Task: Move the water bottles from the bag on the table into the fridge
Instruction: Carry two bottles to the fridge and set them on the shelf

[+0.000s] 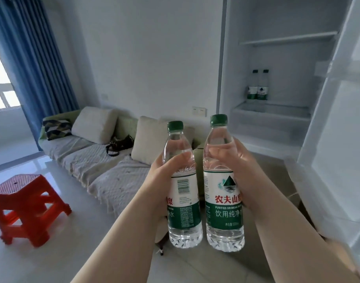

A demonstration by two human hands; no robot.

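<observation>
Far left, a blue pleated curtain (38, 58) hangs beside a bright window. A long green sofa under a pale grey quilted cover (105, 170) runs along the white wall, with beige cushions and a small dark bag (120, 145) on it. An orange-red plastic stool (26, 207) stands on the glossy floor, near left.

On the right the white fridge (287, 38) is open. Its white door (338, 139) is swung out along the right edge, close by the right forearm. Two more green-capped water bottles (253, 92) stand upright and touching at the far left of a fridge shelf.

The left hand (164, 176) is wrapped round the upper body of a clear plastic water bottle with a green screw cap (183, 201), its barcode facing the camera. The right hand (242, 170) grips a matching second bottle (222, 201) the same way, logo side showing. Both are held in the air in front of the sofa's right end, left of the fridge opening. They are side by side with a narrow gap, long axes near vertical, caps up.
</observation>
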